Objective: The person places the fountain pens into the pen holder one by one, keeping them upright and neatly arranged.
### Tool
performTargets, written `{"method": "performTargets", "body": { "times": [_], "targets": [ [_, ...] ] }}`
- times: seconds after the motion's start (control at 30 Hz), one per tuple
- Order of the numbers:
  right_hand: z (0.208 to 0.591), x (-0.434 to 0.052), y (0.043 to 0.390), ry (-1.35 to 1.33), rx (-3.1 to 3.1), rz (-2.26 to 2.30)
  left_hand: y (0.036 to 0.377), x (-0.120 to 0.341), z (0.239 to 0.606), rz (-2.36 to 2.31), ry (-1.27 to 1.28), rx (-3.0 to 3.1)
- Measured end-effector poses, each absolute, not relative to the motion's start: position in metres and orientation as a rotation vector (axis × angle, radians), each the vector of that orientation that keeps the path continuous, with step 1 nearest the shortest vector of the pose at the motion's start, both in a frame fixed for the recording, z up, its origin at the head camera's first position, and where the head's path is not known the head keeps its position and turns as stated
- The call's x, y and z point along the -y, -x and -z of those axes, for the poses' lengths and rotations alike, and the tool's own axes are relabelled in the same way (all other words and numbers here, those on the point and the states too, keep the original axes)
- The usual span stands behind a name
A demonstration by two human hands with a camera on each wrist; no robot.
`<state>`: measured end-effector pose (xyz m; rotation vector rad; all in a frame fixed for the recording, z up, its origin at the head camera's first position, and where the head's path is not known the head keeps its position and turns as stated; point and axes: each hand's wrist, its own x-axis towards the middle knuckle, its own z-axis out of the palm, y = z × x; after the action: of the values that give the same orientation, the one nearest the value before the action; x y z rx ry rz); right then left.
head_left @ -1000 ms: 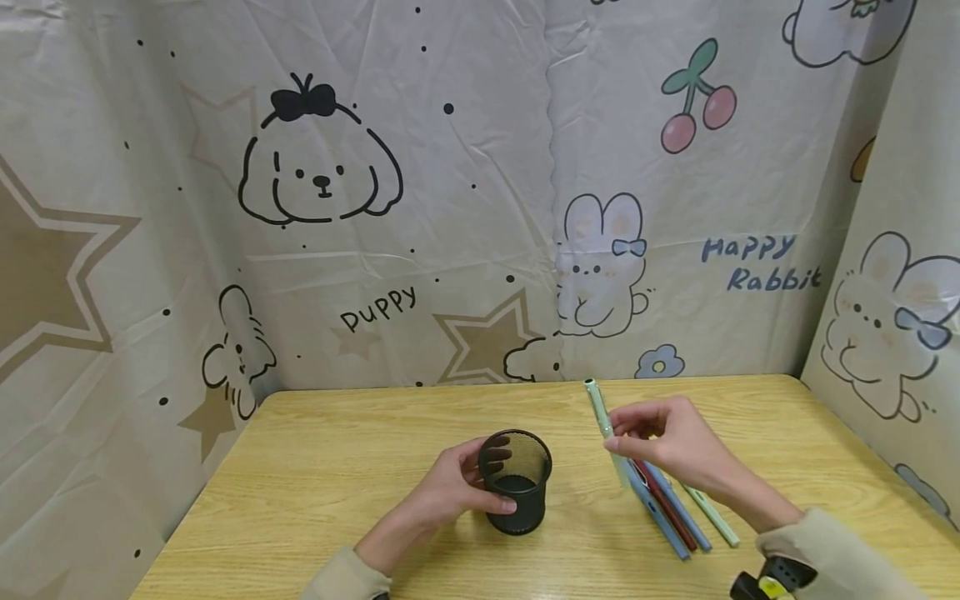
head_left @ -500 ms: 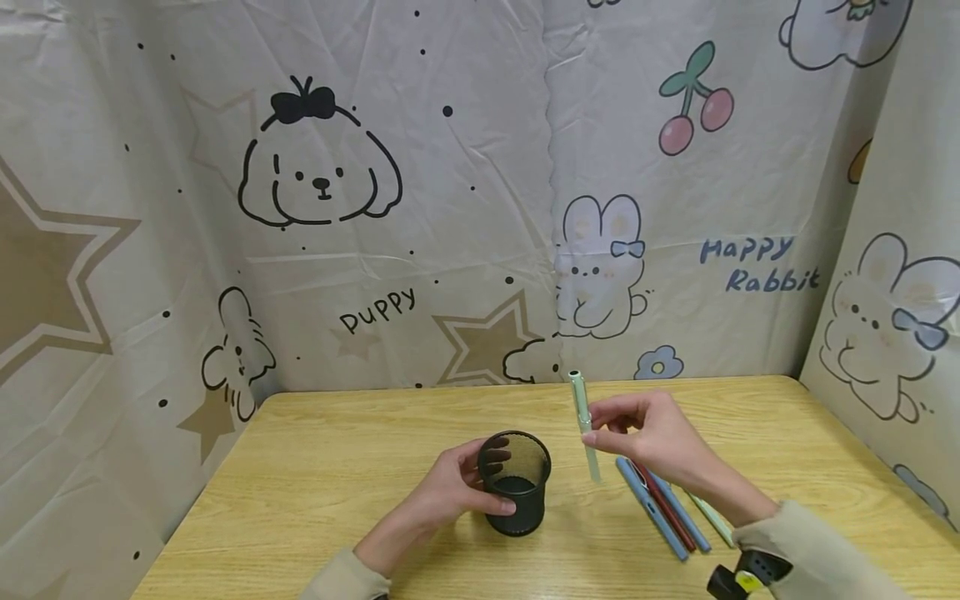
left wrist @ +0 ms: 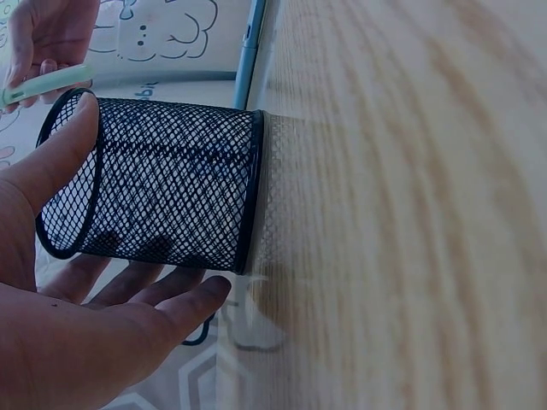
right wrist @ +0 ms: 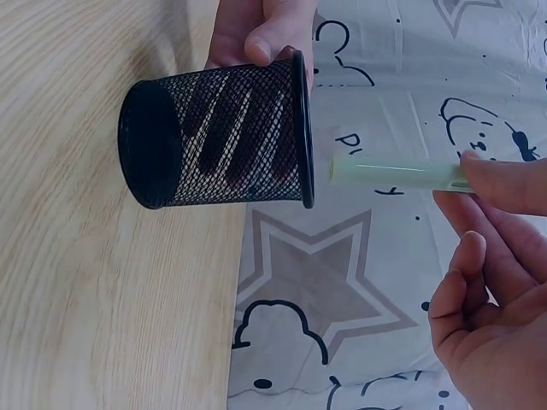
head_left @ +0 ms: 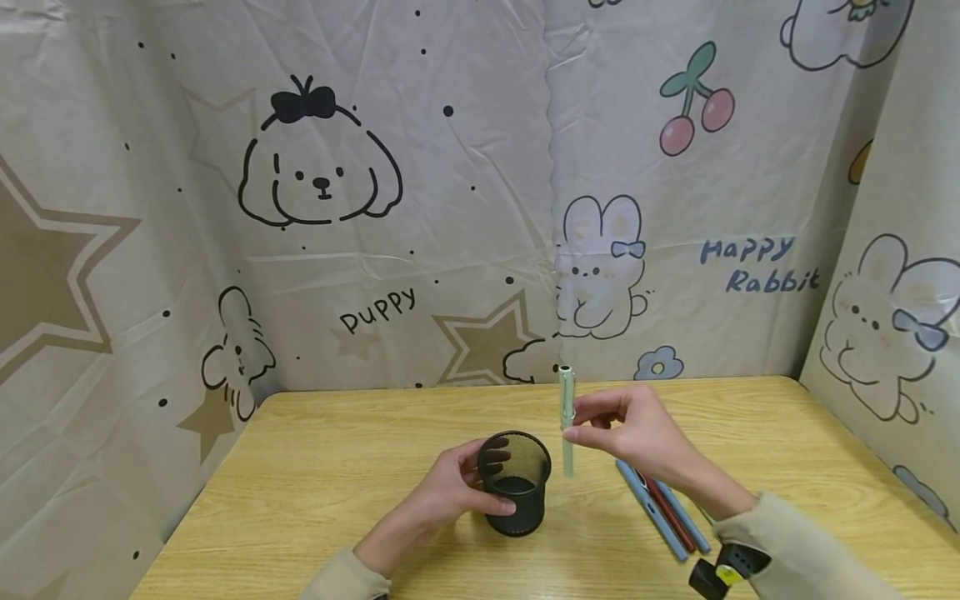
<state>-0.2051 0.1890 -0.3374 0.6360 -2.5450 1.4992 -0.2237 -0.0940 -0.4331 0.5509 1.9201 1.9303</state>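
Leftward we have carried one green pen [head_left: 567,421], pinched upright in our right hand [head_left: 637,433] beside one mesh cup [head_left: 516,483]. Our left hand [head_left: 453,487] wraps the cup; three pens [head_left: 663,512] lie on the counter [head_left: 337,467].

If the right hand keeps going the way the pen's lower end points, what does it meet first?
The right hand holds the green pen near upright, its tip just beside the mesh cup. Straight down probably meets the table, possibly the cup's rim; depth is unclear.

left hand [head_left: 457,483]: fingers curled, wrapping | right hand [head_left: 633,433]: raised, fingertips pinching, apparently thumb and forefinger
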Motion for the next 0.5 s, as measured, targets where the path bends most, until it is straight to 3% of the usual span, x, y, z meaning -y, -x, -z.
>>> {"method": "performTargets", "body": {
  "times": [0.5],
  "targets": [
    [0.339,-0.171,0.212,-0.658,2.529,-1.529,0.223,0.093,0.433,-1.935,-0.552,-1.916]
  ]
}}
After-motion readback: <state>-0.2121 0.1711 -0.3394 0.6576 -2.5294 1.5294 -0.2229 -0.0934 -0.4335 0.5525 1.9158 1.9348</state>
